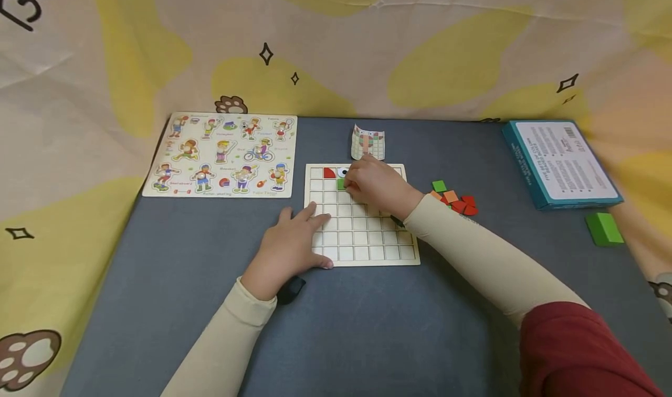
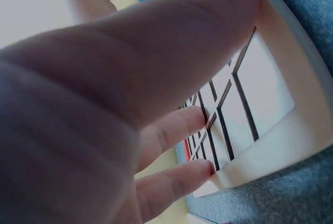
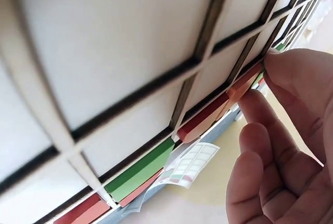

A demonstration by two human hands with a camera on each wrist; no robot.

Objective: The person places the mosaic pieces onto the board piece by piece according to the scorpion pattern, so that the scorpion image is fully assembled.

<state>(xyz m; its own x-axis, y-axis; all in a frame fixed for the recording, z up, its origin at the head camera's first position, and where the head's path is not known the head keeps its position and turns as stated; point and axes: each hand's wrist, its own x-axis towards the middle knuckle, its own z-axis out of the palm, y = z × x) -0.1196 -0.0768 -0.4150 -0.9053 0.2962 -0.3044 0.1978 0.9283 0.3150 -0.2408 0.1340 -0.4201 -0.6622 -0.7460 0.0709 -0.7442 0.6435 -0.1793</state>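
Observation:
My left hand (image 1: 289,242) lies with spread fingers along the left edge of a white gridded wooden board (image 1: 378,257), thumb at the front edge. Over the board's far rows, my right hand (image 1: 380,184) bends its fingers. In the right wrist view, its thumb and index fingertip pinch an orange tile (image 3: 240,90) at a grid square. A red rounded tile (image 1: 329,173), an eye-patterned tile (image 1: 343,172) and a green tile (image 1: 341,184) sit in squares beside that hand, which hides part of the far rows. Behind the board stands a small curled pattern card (image 1: 368,146).
Right of the board lies a loose pile of red, orange and green tiles (image 1: 458,206). A sports picture puzzle (image 1: 220,158) is at the back left. At the right are a teal and white box (image 1: 567,164) and a green block (image 1: 604,229).

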